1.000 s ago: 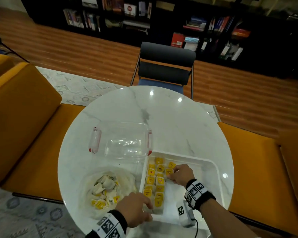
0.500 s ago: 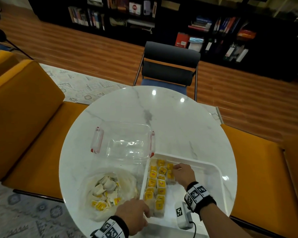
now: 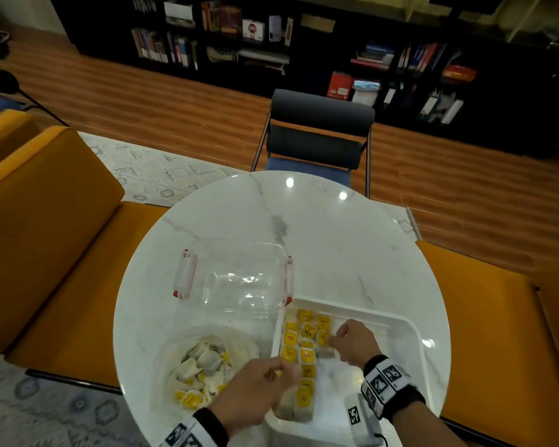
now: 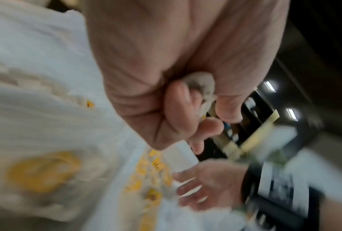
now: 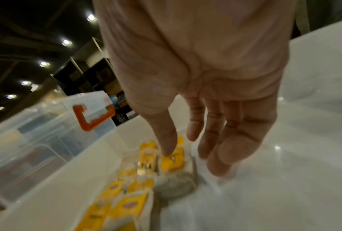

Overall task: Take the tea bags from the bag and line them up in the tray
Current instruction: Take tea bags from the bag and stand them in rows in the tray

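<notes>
A white tray (image 3: 400, 321) sits at the table's near right, with rows of yellow-tagged tea bags (image 3: 305, 332) along its left side. Left of it lies a clear plastic bag (image 3: 162, 359) with a heap of loose tea bags (image 3: 204, 366). My left hand (image 3: 284, 371) hovers over the tray's left edge. In the left wrist view its fingers (image 4: 178, 101) curl round a tea bag (image 4: 201, 82). My right hand (image 3: 334, 338) is inside the tray with straight fingers. Its thumb (image 5: 166, 140) touches a yellow tag (image 5: 173, 161), beside a grey tea bag (image 5: 175, 186).
A clear lidded container with red clips (image 3: 239, 275) stands just behind the bag and tray. The round marble table (image 3: 320, 227) has yellow seats on both sides and a dark chair (image 3: 320, 133) at the far side. The tray's right half (image 3: 394, 346) holds no tea bags.
My left hand has come up from the tray's near left corner to over its left edge. My right hand has drawn back slightly along the third row.
</notes>
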Demonstrator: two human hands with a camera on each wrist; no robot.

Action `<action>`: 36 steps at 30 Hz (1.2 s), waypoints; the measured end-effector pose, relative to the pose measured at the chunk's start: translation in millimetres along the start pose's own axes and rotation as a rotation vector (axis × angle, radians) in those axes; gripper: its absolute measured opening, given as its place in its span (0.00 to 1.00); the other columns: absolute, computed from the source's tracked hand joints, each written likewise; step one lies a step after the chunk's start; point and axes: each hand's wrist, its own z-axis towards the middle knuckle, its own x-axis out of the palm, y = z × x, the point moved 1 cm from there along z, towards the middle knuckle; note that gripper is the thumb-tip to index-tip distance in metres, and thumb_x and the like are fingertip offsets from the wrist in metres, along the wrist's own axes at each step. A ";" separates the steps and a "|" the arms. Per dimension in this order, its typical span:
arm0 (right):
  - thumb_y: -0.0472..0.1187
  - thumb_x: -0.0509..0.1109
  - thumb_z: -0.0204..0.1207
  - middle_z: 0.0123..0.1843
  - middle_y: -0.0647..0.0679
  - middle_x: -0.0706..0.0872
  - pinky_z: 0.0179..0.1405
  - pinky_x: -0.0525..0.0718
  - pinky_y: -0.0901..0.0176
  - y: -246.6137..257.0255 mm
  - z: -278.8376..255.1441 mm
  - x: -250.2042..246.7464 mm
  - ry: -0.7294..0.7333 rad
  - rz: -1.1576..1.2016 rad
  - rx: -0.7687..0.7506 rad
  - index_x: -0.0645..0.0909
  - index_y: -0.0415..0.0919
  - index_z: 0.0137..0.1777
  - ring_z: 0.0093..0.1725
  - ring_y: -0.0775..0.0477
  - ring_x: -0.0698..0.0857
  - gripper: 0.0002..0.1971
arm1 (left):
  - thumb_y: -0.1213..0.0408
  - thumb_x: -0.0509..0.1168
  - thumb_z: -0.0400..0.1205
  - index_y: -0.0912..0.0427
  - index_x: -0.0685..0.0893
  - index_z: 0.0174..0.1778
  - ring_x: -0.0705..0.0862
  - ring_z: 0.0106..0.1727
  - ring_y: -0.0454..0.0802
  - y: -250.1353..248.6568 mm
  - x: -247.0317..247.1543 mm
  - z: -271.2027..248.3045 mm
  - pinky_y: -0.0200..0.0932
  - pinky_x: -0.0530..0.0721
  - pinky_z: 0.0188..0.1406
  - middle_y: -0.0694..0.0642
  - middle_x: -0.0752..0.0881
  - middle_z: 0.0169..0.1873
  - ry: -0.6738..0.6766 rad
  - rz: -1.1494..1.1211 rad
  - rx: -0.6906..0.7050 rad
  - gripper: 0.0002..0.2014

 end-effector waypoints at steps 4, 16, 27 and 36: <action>0.43 0.78 0.74 0.38 0.45 0.86 0.28 0.78 0.61 22.2 -27.7 -26.8 0.077 0.260 -0.064 0.79 0.39 0.43 0.32 0.49 0.83 0.11 | 0.47 0.57 0.89 0.58 0.90 0.62 0.76 0.27 0.50 -30.4 -15.1 -2.4 0.41 0.73 0.23 0.61 0.83 0.36 0.026 -0.785 -0.014 0.22; 0.50 0.73 0.80 0.37 0.46 0.90 0.29 0.78 0.66 108.6 -143.8 -62.0 0.142 0.357 -0.449 0.84 0.39 0.44 0.31 0.52 0.86 0.13 | 0.85 0.55 0.83 0.61 0.80 0.73 0.86 0.66 0.67 -58.6 -31.3 2.3 0.48 0.91 0.55 0.66 0.87 0.66 0.030 -1.020 0.307 0.26; 0.51 0.69 0.82 0.37 0.51 0.89 0.33 0.79 0.62 111.5 -154.1 -45.6 0.155 0.488 -0.411 0.88 0.41 0.42 0.34 0.55 0.85 0.15 | 0.74 0.64 0.87 0.44 0.75 0.77 0.89 0.62 0.51 -64.0 -29.7 -0.4 0.45 0.88 0.53 0.59 0.84 0.70 -0.145 -0.350 0.564 0.26; 0.41 0.73 0.81 0.34 0.54 0.88 0.39 0.81 0.63 117.9 -154.8 -67.7 -0.160 0.518 -0.750 0.87 0.45 0.40 0.36 0.54 0.85 0.07 | 0.64 0.79 0.75 0.51 0.86 0.63 0.91 0.48 0.64 -75.1 -28.6 -2.5 0.54 0.92 0.45 0.63 0.89 0.51 -0.195 -0.391 0.561 0.21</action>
